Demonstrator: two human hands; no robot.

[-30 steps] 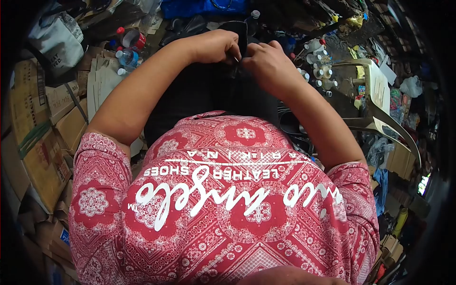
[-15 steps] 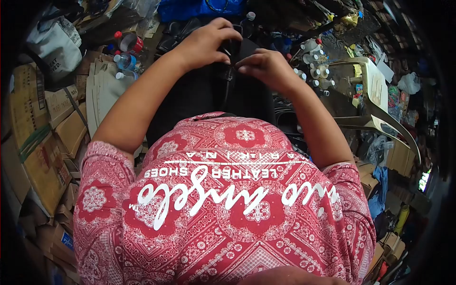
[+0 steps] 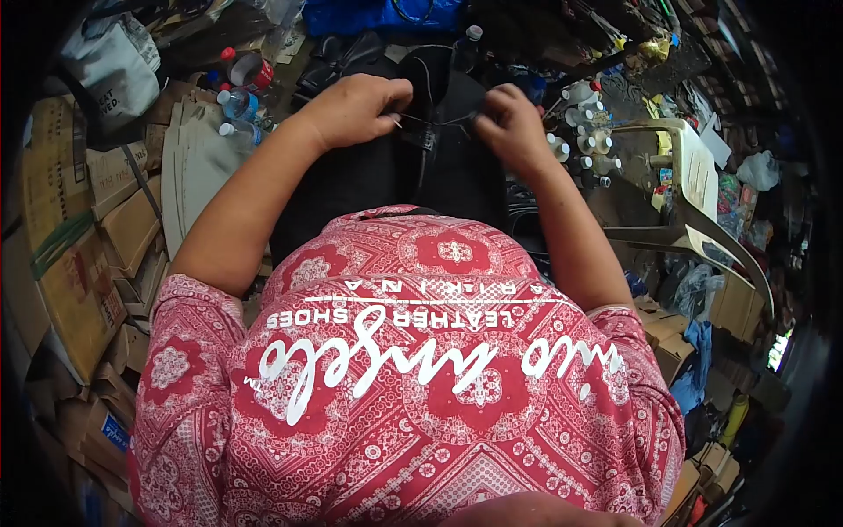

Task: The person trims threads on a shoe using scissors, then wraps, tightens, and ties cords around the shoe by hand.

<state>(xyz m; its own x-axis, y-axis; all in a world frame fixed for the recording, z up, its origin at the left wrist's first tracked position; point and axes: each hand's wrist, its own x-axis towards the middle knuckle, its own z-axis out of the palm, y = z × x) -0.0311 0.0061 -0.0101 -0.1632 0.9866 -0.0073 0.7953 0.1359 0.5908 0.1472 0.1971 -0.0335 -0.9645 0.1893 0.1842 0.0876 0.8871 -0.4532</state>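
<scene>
A dark shoe-like piece (image 3: 425, 140) rests on my lap between my hands, its outline hard to tell against my black trousers. A thin thread (image 3: 439, 120) runs across it from one hand to the other. My left hand (image 3: 358, 110) is closed on the thread's left end, with a small pale tip showing at the fingers. My right hand (image 3: 514, 127) is closed near the thread's right end, slightly blurred.
Cardboard boxes (image 3: 79, 285) and flat sheets (image 3: 193, 167) lie at the left. Plastic bottles (image 3: 239, 104) stand at the upper left, others (image 3: 597, 140) at the right beside a dirty white chair (image 3: 698, 167). Black shoes (image 3: 347, 57) and a blue bag (image 3: 378, 16) are beyond my lap.
My hands were together over the dark piece, then moved apart to the left and right. The thread is now stretched between them.
</scene>
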